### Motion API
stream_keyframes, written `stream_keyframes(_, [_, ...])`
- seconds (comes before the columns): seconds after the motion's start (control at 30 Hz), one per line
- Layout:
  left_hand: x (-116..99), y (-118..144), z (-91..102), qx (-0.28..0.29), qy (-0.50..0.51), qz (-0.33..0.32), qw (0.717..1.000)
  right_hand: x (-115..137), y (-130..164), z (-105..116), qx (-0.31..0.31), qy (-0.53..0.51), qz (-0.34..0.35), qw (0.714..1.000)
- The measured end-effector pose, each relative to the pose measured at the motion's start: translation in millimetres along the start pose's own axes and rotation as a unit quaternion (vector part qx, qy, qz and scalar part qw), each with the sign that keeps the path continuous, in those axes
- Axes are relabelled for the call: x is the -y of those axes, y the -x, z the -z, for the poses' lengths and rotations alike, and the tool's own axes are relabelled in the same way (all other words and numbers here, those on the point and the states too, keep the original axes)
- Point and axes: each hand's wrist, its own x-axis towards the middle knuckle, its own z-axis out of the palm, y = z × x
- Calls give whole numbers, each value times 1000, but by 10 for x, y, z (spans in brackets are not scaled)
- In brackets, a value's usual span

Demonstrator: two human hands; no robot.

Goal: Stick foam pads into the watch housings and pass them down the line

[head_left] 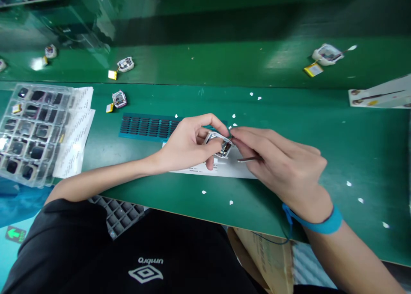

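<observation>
My left hand [195, 142] is closed around a small white device housing [227, 149] whose electronics show on its open side. The thumb lies over the housing's inside. At the housing's right edge, the thumb and forefinger of my right hand [276, 157] pinch together at something thin, too small to make out. Thin metal tweezers [248, 159] stick out leftward from under the right hand's curled fingers. Below both hands lies a white printed sheet [239, 169], and a blue sheet of dark strips [147, 126] is partly covered by the left hand.
Similar housings with yellow batteries lie on the green bench, one nearby [120, 99] and one on the back ledge [327, 54]. A clear compartment tray [35, 131] stands left on papers [75, 135]. White stickers dot the surface. A blue wrist strap [321, 221] trails a cord.
</observation>
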Motion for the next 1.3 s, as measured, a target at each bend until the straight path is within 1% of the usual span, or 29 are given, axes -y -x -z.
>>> stream_keyframes(0.13, [62,-2,-22,-25,2,-30,999,-8,100,-8,-5,5,1,1000])
stream_keyframes(0.23, [114,6,-52,-46,-4,-43,998,10,118,-8,-4,-10,4,1000])
stream_keyframes(0.33, [134,33,-89,-40,2,-45,998,46,112,-28,3,-12,2,1000])
stream_keyframes(0.4, [132,57,-113,-36,3,-53,998,67,108,-47,-7,-4,-6,1000])
stream_keyframes(0.5, [134,87,-143,-49,-9,-76,996,92,97,-56,-25,-19,-2,1000])
stream_keyframes(0.57, [156,92,-155,-63,-8,-88,994,116,79,-47,-6,-46,-19,999])
stream_keyframes(0.63, [194,88,-161,-83,3,-98,992,157,53,-35,15,-76,-51,996])
stream_keyframes(0.7, [236,81,-163,-105,4,-118,987,213,16,-20,9,-117,-87,989])
stream_keyframes(0.77, [267,80,-163,-120,-18,-156,980,272,-32,2,-4,-179,-152,972])
stream_keyframes(0.8, [276,82,-162,-122,-37,-179,976,297,-59,18,-4,-221,-197,955])
stream_keyframes(0.87, [283,92,-160,-118,-84,-227,963,326,-117,51,4,-308,-290,906])
stream_keyframes(0.93, [283,104,-157,-108,-133,-269,948,321,-169,79,17,-376,-348,859])
stream_keyframes(1.0, [285,114,-153,-98,-168,-293,936,292,-205,90,45,-420,-368,828])
stream_keyframes(1.07, [291,125,-150,-92,-186,-297,932,260,-222,81,65,-445,-371,813])
stream_keyframes(1.17, [290,157,-148,-92,-214,-288,929,237,-214,44,67,-469,-364,802])
stream_keyframes(1.3, [209,250,-122,-90,-263,-301,912,245,-184,28,91,-501,-343,789])
